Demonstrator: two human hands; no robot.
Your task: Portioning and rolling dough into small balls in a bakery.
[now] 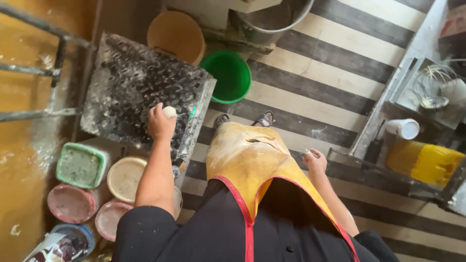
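Presently, head view, looking straight down the body.

Dough ball (169, 112): small, round, smooth, off-white; sits at the fingertips of the left hand, over the near right part of the slab, close to its edge.

Slab (131, 82): flat, rectangular work surface, dark and glossy with pale speckles, dusted white with flour; thick edge visible along its right side.

Left hand (160, 123): arm reaches forward and slightly left, elbow low, wrist straight; back of hand up, fingers curled snugly around the dough ball, holding it against or just above the slab (contact with the slab cannot be told).

Right hand (315, 161): arm hangs down and out to the right side; fingers loosely spread, palm partly up, nothing held; flour on fingertips. Near the metal shelf frame (369, 167), not touching it as far as can be seen.

Apron (252, 157): yellow, smooth, red trim, heavily floured at the front.

Tubs (97, 187): cluster of round and one squarish plastic containers with flour-caked lids, below the slab on the left.

Green bucket (228, 75): round, plastic, on the floor just beyond the slab's far right corner.

Tan bucket (175, 36): round, beside the green one, behind the slab.

Floor (320, 82): striped tiles, cream and dark grey.

Yellow jerrycan (424, 162): blocky plastic, on the lower shelf at right.
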